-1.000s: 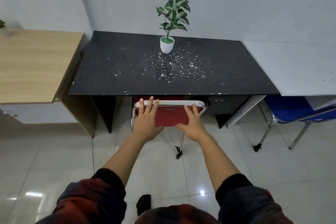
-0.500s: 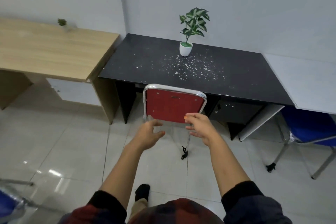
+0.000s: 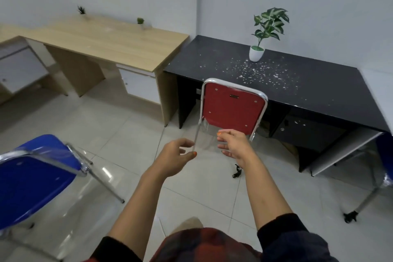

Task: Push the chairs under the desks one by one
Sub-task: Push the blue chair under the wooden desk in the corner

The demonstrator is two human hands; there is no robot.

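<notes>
A red chair [image 3: 232, 106] with a chrome frame stands tucked under the black desk [image 3: 297, 83], only its backrest showing. My left hand [image 3: 176, 157] and my right hand [image 3: 232, 144] hover just below and in front of the backrest, fingers loosely curled, holding nothing and not touching the chair. A blue chair [image 3: 32, 174] stands free on the floor at the lower left, away from the wooden desk [image 3: 110, 38]. Another blue chair [image 3: 385, 155] sits at the right edge, partly under a pale desk [image 3: 378, 87].
A potted plant [image 3: 258, 49] stands on the black desk among white specks. Two tiny plants sit on the wooden desk, which has white drawers [image 3: 140, 85]. Glossy tiled floor [image 3: 127, 134] lies between the blue chair and the desks.
My hands have come off the red chair's backrest and drawn back. The view has swung left and pulled away, bringing the wooden desk and the blue chair at the left into sight.
</notes>
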